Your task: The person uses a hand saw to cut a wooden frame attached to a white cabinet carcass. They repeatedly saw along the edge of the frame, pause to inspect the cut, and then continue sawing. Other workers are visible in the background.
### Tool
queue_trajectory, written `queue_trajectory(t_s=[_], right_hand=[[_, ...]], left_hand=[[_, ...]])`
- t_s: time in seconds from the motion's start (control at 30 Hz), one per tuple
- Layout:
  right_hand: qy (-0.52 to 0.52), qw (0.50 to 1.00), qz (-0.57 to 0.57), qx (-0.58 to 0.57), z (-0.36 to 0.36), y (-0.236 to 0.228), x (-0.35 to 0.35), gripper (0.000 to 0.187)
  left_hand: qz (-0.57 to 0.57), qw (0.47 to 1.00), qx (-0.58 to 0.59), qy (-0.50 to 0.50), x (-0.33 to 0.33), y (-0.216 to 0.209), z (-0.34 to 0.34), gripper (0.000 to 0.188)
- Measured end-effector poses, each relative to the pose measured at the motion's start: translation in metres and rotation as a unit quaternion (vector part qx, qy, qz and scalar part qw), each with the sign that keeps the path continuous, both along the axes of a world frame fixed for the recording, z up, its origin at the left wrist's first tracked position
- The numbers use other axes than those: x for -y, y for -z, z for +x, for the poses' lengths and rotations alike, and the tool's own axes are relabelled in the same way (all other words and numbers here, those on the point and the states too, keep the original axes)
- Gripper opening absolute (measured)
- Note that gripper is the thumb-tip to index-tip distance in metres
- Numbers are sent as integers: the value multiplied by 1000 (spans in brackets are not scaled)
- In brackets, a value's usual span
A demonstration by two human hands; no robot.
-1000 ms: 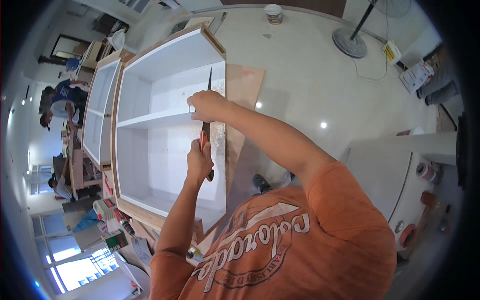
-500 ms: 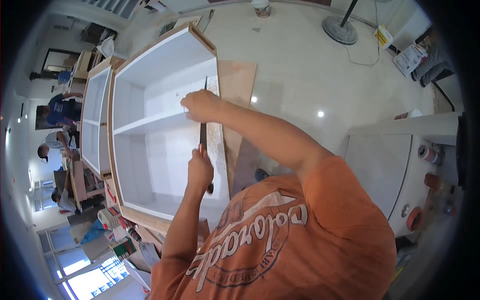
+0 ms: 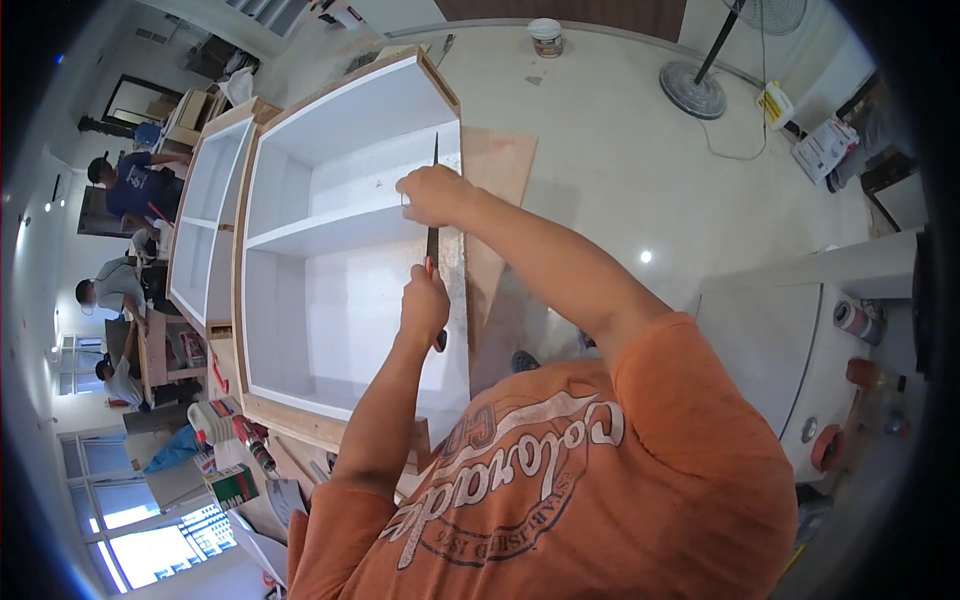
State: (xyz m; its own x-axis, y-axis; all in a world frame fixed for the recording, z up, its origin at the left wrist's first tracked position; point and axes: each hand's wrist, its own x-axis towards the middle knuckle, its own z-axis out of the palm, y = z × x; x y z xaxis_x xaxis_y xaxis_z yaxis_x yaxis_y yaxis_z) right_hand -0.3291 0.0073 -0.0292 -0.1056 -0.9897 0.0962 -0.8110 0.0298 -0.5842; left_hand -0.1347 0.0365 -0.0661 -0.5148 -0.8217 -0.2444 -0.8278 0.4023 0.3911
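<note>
My right hand (image 3: 437, 196) is closed over the dark blade of a long, tapering file (image 3: 433, 243). My left hand (image 3: 425, 308) wraps round its orange-and-black handle, nearer my body. The file points away from me, along the near right side panel of a white-lined wooden cabinet (image 3: 345, 325) lying on its back. Pale specks and dust lie on that panel (image 3: 452, 275) beside the blade. A shelf divider (image 3: 325, 228) crosses the cabinet's inside. My right hand hides part of the blade, so its contact with the edge cannot be made out.
A second white-lined cabinet (image 3: 205, 225) lies beyond on the left. A brown board (image 3: 500, 175) sits under the right side. Several people work at the far left. A red drill (image 3: 255, 445) rests at lower left. A bucket (image 3: 546, 37) and a standing fan (image 3: 693, 88) are on the floor.
The whole view has shifted, with the cabinet now further right in the picture. Both hands keep their hold on the file and appear a little further from my body.
</note>
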Motion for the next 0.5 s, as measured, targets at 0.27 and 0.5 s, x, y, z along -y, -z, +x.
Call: queue_trajectory(t_s=[0.27, 0.5], right_hand=[[46, 999, 9, -9, 3, 12, 0, 32], [62, 998, 12, 25, 5, 0, -5, 35]], left_hand=[[36, 997, 48, 45, -7, -15, 24, 32], [32, 999, -28, 12, 26, 0, -24, 31]])
